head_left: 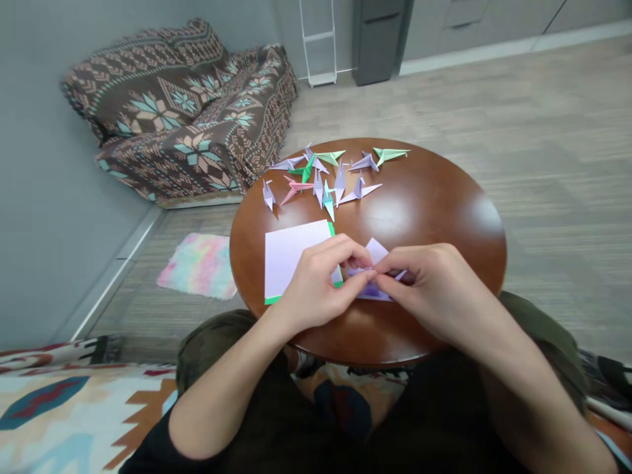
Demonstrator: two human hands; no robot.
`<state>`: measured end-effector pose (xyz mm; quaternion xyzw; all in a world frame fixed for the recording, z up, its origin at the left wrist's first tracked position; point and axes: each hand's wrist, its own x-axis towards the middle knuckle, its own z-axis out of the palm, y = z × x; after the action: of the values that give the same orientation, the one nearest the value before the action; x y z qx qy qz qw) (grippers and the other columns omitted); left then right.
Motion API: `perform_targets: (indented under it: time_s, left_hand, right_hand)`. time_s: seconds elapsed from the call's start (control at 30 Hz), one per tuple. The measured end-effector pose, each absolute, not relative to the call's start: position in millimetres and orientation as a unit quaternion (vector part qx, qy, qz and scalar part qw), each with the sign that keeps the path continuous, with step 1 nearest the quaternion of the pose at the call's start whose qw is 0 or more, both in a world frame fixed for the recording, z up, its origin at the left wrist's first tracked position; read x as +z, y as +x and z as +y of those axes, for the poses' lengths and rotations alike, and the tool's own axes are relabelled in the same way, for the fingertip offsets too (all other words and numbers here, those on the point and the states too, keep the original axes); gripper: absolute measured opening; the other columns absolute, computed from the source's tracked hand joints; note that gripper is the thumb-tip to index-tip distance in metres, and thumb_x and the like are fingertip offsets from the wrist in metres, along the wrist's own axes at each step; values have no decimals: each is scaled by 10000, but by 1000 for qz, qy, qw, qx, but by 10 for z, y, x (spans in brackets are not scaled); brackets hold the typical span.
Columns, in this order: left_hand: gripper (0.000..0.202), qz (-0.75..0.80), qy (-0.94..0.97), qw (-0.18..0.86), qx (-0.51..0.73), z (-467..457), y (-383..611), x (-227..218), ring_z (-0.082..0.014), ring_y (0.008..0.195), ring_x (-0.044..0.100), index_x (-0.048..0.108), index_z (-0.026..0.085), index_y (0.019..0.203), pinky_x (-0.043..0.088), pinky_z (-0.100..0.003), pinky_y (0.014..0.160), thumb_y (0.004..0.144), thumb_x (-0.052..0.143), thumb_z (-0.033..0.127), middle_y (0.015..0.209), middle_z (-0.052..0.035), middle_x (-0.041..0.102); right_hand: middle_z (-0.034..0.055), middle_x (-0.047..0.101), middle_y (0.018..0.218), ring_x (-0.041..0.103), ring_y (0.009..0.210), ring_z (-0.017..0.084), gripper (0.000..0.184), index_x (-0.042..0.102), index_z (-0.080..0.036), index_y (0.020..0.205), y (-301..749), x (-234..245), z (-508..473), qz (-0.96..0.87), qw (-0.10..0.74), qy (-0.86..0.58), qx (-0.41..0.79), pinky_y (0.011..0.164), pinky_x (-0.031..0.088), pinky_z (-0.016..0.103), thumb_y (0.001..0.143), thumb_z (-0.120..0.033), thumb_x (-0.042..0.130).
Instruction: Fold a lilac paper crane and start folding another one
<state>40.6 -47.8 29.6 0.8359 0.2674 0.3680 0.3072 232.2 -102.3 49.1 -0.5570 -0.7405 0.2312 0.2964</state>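
A partly folded sheet of lilac origami paper (377, 250) lies on the round brown table (444, 217), close to its front edge. My left hand (332, 276) pinches the paper between thumb and fingers from the left side. From the right, my right hand (425, 275) pinches it too, and the fingertips of both hands meet over its middle. Much of the paper is covered by my fingers. Beside my left hand rests a stack of square paper (293, 253), lilac on top with green edges showing beneath.
Several folded paper cranes stand at the table's far side, among them a pink crane (296, 189), a light blue crane (328, 201) and a pale green crane (390, 155). A patterned covered sofa (197, 125) and a fluffy pastel rug (197, 266) are to the left.
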Motion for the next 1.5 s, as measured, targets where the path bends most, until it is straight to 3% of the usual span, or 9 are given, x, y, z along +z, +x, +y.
perform_targets:
  time_s: [0.2, 0.43, 0.8, 1.1, 1.5]
  left_hand:
    - [79, 261, 841, 313, 356, -469, 400, 291, -158, 772, 638, 680, 175, 868, 507, -294, 743, 945, 667, 186, 826, -36, 696]
    - [88, 212, 847, 291, 391, -464, 413, 270, -157, 769, 656, 695, 176, 855, 532, -294, 739, 942, 686, 166, 822, -40, 723]
    - [75, 190, 843, 253, 434, -431, 401, 262, -143, 780, 657, 701, 164, 859, 531, -276, 750, 919, 711, 120, 810, -30, 728]
    - [63, 261, 862, 285, 328, -406, 387, 257, -154, 783, 637, 709, 158, 847, 488, -289, 753, 908, 700, 143, 807, -21, 715]
    - [86, 264, 834, 318, 364, -457, 434, 268, -145, 761, 629, 731, 155, 830, 477, -286, 745, 908, 701, 136, 787, -18, 727]
  right_hand:
    - [16, 750, 760, 660, 689, 180, 152, 739, -174, 806, 2340, 456, -1014, -750, 331, -532, 212, 667, 439, 303, 896, -71, 671]
    - [45, 767, 966, 622, 970, 247, 157, 731, -184, 807, 2357, 410, -1015, -800, 328, -493, 98, 832, 329, 396, 919, -86, 683]
    - [5, 717, 761, 634, 883, 229, 221, 689, -169, 693, 2321, 288, -947, -822, 233, -509, 104, 920, 252, 460, 900, -95, 671]
    - [14, 759, 779, 668, 924, 241, 236, 705, -187, 664, 2339, 254, -914, -808, 185, -545, 127, 1041, 221, 532, 886, -110, 688]
    - [26, 751, 798, 673, 943, 268, 175, 727, -189, 722, 2310, 238, -936, -812, 167, -545, 126, 1096, 214, 640, 873, -108, 689]
